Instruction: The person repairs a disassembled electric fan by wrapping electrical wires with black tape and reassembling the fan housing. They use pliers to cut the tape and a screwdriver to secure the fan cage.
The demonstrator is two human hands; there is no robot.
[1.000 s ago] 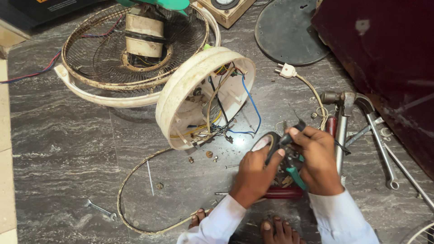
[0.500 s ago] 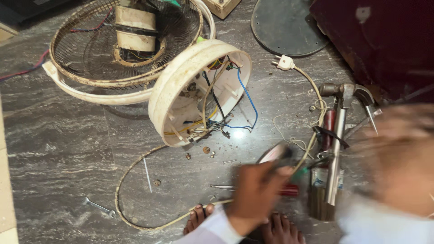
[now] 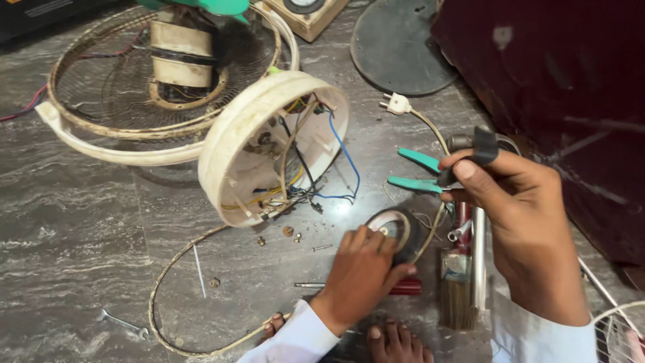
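Head view, 1 camera. Left hand flat on floor, fingers closed round tape roll, likely pinning it steady. Right hand raised, thumb and forefinger pinched on black tape strip, probably kept clear so adhesive does not foul. Green pliers behind right hand; whether gripped, cannot tell. Fan base tipped on side, wiring exposed toward hands. Versus 0.5 s ago: right hand sharp, no longer blurred; strip now up.
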